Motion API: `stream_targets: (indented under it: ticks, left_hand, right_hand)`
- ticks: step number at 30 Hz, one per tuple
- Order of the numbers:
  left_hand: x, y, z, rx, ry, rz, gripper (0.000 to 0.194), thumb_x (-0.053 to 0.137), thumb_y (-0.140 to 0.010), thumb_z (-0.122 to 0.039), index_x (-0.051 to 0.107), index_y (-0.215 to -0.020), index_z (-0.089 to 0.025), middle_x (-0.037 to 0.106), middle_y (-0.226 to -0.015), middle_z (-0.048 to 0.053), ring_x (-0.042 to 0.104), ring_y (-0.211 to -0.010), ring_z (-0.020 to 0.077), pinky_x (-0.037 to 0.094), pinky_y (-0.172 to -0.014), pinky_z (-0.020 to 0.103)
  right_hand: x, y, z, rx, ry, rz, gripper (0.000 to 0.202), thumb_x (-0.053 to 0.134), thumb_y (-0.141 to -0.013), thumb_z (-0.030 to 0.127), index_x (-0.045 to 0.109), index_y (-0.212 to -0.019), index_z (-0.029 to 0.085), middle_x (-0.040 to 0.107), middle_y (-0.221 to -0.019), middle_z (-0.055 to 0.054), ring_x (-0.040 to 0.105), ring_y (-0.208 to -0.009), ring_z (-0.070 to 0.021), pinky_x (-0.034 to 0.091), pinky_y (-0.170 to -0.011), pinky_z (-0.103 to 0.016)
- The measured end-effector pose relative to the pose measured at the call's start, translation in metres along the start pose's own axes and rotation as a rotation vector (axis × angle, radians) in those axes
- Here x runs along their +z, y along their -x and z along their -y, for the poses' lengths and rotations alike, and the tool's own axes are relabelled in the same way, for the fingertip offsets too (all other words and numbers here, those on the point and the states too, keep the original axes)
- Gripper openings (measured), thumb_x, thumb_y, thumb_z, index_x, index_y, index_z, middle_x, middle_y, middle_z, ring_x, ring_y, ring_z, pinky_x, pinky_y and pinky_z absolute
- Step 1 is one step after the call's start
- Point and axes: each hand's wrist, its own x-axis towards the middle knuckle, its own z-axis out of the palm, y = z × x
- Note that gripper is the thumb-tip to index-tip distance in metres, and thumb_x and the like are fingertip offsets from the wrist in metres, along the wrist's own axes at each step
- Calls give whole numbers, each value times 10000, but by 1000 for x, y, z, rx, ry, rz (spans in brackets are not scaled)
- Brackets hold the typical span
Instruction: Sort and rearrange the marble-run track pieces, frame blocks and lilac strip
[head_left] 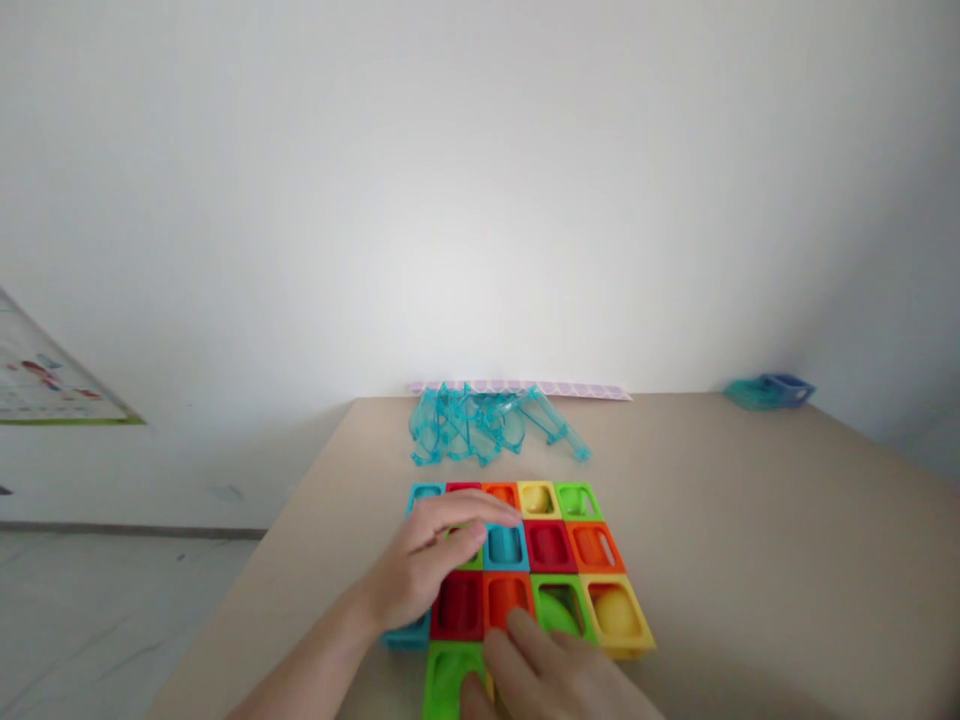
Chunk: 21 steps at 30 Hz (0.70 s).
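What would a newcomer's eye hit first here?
The bright multicoloured grid of blocks at the near middle of the table, left hand over its left side, right hand at its near edge. Next, the heap of see-through teal pieces behind it, near the wall.

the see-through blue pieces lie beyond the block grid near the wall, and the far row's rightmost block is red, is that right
Not quite: the head view shows the far row's rightmost block is green, not red. The see-through blue pieces do lie beyond the block grid, near the wall.
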Motion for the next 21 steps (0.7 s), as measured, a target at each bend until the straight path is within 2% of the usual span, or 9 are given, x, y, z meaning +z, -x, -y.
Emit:
stream_targets:
  ticks: [2,4,6,7,10,12,15,18,21]
  left_hand:
    - [-14,-1,13,45,30,-195,286,492,-906,-295,747,-936,-169,723,-1017,82,631,-1009,242,453,-918,341]
    - [-25,-2,28,85,4,-441,240,531,-866,-272,734,-804,-161,717,-885,66,628,-922,231,447,-844,310]
    - [-28,-5,42,86,14,-638,214,540,-828,-249,706,-720,-169,688,-793,40,608,-865,214,428,-783,283]
    - [-26,-6,48,52,32,-679,207,543,-812,-245,695,-692,-171,671,-762,30,597,-828,202,418,-751,273]
    - [-18,-9,60,-76,97,-578,174,567,-759,-245,705,-689,-166,655,-739,18,573,-754,184,396,-686,261]
    - [-14,-10,65,-108,138,-532,178,566,-744,-254,708,-688,-162,658,-737,18,570,-744,182,394,-685,261]
    - [-17,-12,68,-107,156,-551,188,559,-739,-269,698,-670,-162,660,-735,22,572,-748,186,403,-706,264]
    - [-22,-14,59,-124,66,-543,201,546,-752,-282,690,-671,-167,660,-732,33,586,-747,197,427,-710,279]
    - [-16,-5,34,-110,-222,-425,239,532,-808,-310,735,-816,-183,690,-832,66,623,-871,237,462,-829,331]
  right_hand:
    - [-18,8,-25,18,-176,-54,80,557,-866,201,565,-786,200,580,-687,-16,558,-600,-171,428,-499,-270]
    - [-25,24,-55,149,-338,-122,167,531,-887,245,588,-1023,166,627,-888,-93,612,-783,-217,512,-708,-346]
    - [-19,44,-80,322,-389,-207,263,472,-914,222,547,-1163,177,614,-1057,-122,608,-971,-248,496,-863,-392]
    - [-11,53,-89,417,-404,-226,311,449,-930,250,513,-1228,186,576,-1163,-132,576,-1072,-264,474,-921,-411]
    - [13,66,-96,626,-540,-140,364,378,-974,330,442,-1321,239,422,-1364,-113,442,-1268,-268,397,-1044,-436]
    - [22,66,-93,667,-602,-99,363,358,-983,369,443,-1319,262,368,-1402,-96,387,-1316,-266,357,-1081,-444]
    - [23,61,-90,665,-628,-77,366,342,-987,390,443,-1321,277,347,-1407,-84,352,-1338,-264,329,-1100,-451]
    - [19,60,-90,649,-619,-66,363,337,-988,386,452,-1317,284,351,-1396,-81,340,-1338,-271,322,-1098,-469]
    - [20,58,-86,634,-597,-75,336,346,-986,367,480,-1283,284,362,-1378,-82,344,-1323,-277,332,-1084,-483]
